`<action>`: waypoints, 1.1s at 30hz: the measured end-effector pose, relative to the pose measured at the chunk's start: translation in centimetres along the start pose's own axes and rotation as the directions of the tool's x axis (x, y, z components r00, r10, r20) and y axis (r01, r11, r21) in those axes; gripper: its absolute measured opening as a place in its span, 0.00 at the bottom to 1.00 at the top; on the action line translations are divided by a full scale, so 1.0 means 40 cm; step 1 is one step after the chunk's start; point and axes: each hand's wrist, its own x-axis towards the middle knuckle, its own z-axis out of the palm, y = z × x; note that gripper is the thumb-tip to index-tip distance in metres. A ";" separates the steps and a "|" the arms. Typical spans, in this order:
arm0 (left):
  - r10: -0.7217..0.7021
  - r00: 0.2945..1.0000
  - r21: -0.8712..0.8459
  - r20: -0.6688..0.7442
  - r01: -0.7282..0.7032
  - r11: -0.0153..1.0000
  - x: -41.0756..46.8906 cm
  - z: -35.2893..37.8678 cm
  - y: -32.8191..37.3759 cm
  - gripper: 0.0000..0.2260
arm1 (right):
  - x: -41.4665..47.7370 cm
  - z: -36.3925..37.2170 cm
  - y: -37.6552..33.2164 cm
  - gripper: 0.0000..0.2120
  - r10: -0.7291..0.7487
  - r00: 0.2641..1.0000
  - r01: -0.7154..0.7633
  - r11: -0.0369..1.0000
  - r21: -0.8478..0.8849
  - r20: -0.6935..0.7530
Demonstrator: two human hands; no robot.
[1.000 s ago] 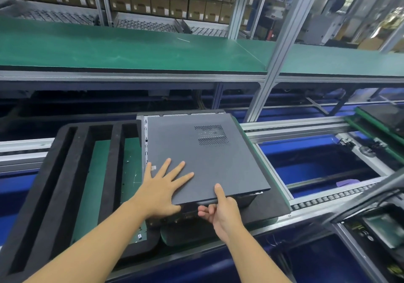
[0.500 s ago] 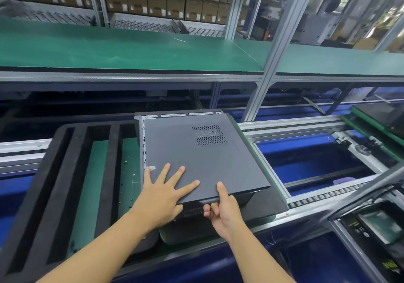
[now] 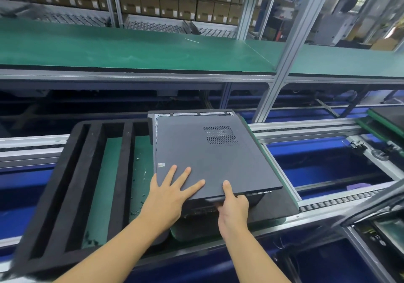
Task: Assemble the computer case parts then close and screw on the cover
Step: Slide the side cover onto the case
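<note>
A dark grey side cover [image 3: 209,158] with a mesh vent lies flat on top of the computer case [image 3: 190,113], whose rear metal edge shows just beyond the cover. My left hand [image 3: 170,193] presses flat on the cover's near left corner, fingers spread. My right hand [image 3: 232,204] grips the cover's near edge, thumb on top and fingers curled underneath. The cover's near edge overhangs the case front, which is mostly hidden below it.
The case sits on a black foam pad [image 3: 277,208] on a green pallet. A black foam tray [image 3: 91,184] with long slots lies to the left. Conveyor rails [image 3: 306,127] run left to right, with blue gaps at the right. A green shelf [image 3: 131,50] spans behind.
The cover has slid a little away from me over the case, both hands moving with it. My grip is unchanged.
</note>
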 end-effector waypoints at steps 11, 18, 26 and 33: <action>-0.037 0.997 0.000 -0.067 0.037 0.999 -0.028 0.006 0.004 0.47 | -0.022 -0.002 -0.042 0.10 0.108 0.970 -0.172 0.937 0.305 0.216; -0.063 0.998 -0.012 -0.022 0.063 0.998 -0.021 0.006 0.008 0.45 | -0.005 0.006 -0.045 0.10 0.148 0.967 -0.204 0.938 0.280 0.209; -0.039 0.999 -0.021 0.010 0.040 0.999 -0.001 0.003 -0.006 0.44 | -0.005 0.022 -0.064 0.07 0.197 0.980 -0.197 0.969 0.149 0.016; -0.028 0.997 -0.001 0.068 0.028 1.000 -0.010 0.017 -0.010 0.43 | -0.002 -0.008 -0.050 0.16 0.250 0.967 -0.225 0.931 -0.287 0.054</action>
